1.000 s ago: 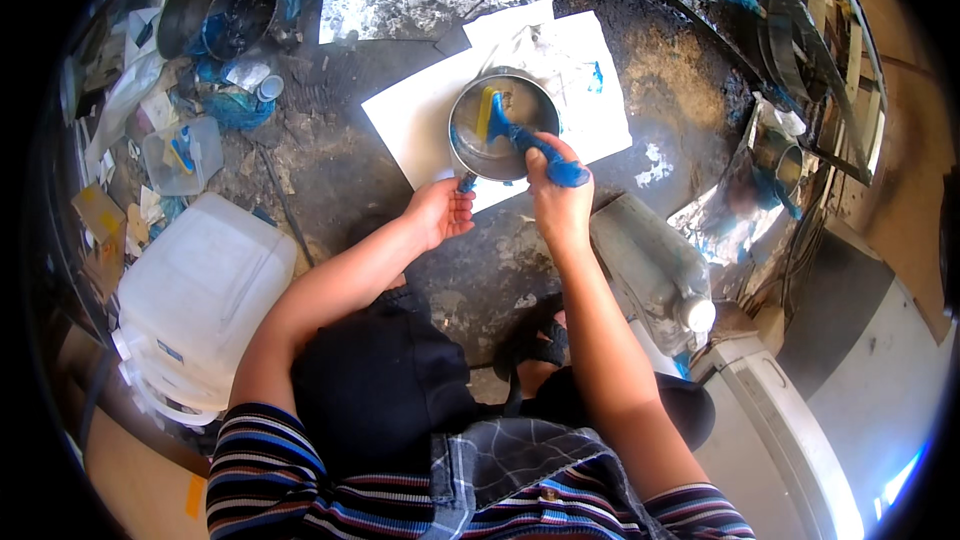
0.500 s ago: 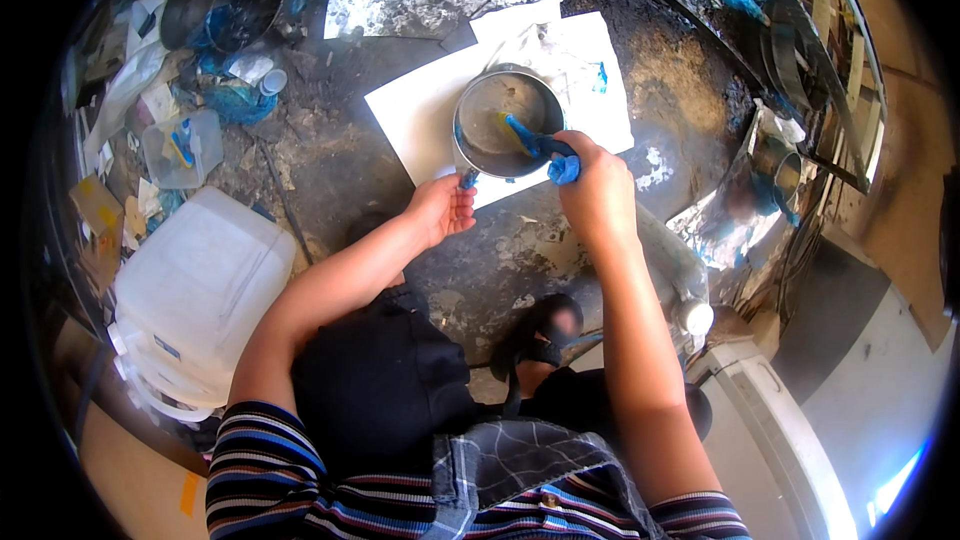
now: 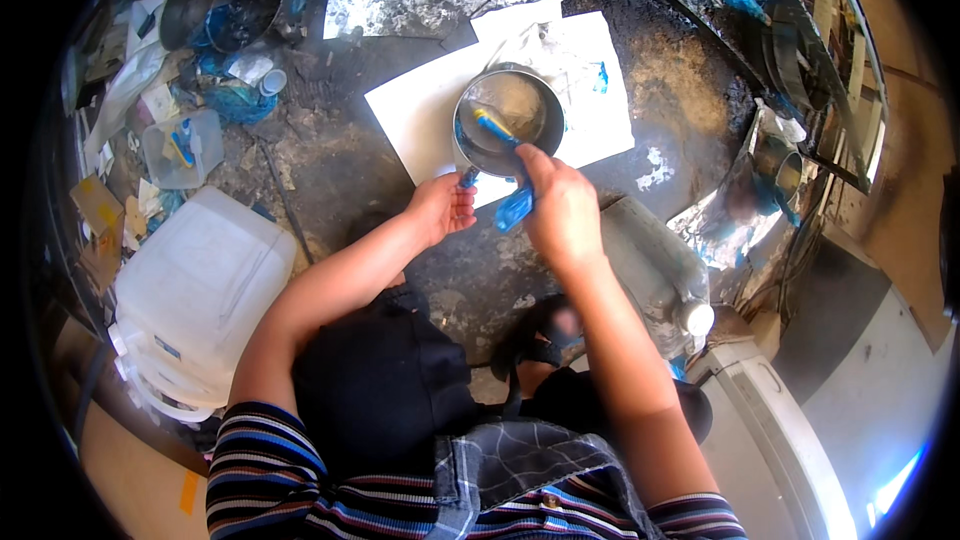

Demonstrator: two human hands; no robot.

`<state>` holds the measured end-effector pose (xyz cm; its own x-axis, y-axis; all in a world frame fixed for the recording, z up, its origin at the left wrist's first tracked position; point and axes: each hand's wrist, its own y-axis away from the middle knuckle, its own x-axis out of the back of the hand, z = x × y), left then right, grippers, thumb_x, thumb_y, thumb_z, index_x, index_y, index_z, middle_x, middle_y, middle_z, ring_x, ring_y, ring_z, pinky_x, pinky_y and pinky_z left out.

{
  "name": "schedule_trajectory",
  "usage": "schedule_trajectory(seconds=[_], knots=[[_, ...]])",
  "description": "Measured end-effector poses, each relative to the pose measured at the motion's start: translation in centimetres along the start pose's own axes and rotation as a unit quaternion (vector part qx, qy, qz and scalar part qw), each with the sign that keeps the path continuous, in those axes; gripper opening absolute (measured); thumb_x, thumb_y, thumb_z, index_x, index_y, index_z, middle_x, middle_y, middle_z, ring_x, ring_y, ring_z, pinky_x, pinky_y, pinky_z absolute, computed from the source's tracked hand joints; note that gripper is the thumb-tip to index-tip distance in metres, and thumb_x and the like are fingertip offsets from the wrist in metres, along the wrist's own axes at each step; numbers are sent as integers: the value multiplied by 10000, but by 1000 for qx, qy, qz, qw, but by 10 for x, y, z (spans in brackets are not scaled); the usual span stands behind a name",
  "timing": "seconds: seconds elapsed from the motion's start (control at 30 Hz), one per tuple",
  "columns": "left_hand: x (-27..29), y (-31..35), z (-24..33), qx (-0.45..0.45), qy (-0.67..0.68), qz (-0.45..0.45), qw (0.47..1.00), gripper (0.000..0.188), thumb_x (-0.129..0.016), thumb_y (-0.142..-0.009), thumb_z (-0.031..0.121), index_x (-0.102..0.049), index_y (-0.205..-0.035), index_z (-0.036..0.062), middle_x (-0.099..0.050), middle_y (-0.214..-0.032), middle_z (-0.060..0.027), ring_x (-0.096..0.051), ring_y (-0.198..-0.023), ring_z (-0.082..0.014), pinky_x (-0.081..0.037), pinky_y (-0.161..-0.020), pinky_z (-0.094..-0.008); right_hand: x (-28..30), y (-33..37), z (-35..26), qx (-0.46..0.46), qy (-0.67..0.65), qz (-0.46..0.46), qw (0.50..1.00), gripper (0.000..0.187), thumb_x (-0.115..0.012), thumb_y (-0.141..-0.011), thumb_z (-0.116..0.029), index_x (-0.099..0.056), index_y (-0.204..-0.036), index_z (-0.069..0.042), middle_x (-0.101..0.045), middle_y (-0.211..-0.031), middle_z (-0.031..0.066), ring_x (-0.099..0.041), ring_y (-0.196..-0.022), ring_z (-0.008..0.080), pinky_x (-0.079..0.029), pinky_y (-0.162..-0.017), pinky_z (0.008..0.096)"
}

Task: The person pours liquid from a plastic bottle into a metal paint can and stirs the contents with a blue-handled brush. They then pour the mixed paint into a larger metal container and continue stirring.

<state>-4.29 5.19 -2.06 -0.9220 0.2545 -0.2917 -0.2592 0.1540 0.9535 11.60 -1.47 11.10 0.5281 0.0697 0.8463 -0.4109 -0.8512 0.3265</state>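
Seemingly midway: gripping blue, yellow-tipped tool with curled fingers of right hand, not yet lifted from round grey metal pot on far white paper; pinching blue-stained pot handle in fingers of left hand

- One round grey metal pot stands beyond left fingers
- One blue-and-yellow tool sits in right fingers
- Two translucent plastic jugs flank both

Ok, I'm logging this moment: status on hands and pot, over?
Left hand on metal pot handle. Right hand gripping blue scraper, yellow tip inside pot. White sheet beneath; plastic jug beside right forearm.
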Motion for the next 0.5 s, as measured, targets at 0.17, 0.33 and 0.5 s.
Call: schedule_trajectory(seconds=[0.17,0.33,0.5], knots=[[1,-1,0,-1,-3,-6,1000,384,-431,-979,360,-603,-904,25,-569,-740,-28,-558,-617,-143,-541,-602,-338,9,5,-10,-16,1,-48,999,384,-582,-756,21,-597,-1133,-49,-633,-842,162,-627,-813,343,-505,-729,433],[1,2,1,-1,-9,-5,1000,378,-434,-980,363,-604,-915,32,-564,-739,-16,-552,-631,-136,-531,-607,-332,29,1,-3,-44,-8,-49,998,406,-612,-724,24,-599,-1122,-54,-647,-866,171,-636,-844,344,-505,-754,435],[1,1,0,0,-8,-17,1000,377,-443,-978,380,-606,-931,43,-553,-745,1,-545,-661,-130,-516,-622,-329,44,-14,-4,-41,61,34,997,310,-595,-755,-14,-574,-1064,-34,-650,-787,162,-651,-768,347,-518,-690,425]])
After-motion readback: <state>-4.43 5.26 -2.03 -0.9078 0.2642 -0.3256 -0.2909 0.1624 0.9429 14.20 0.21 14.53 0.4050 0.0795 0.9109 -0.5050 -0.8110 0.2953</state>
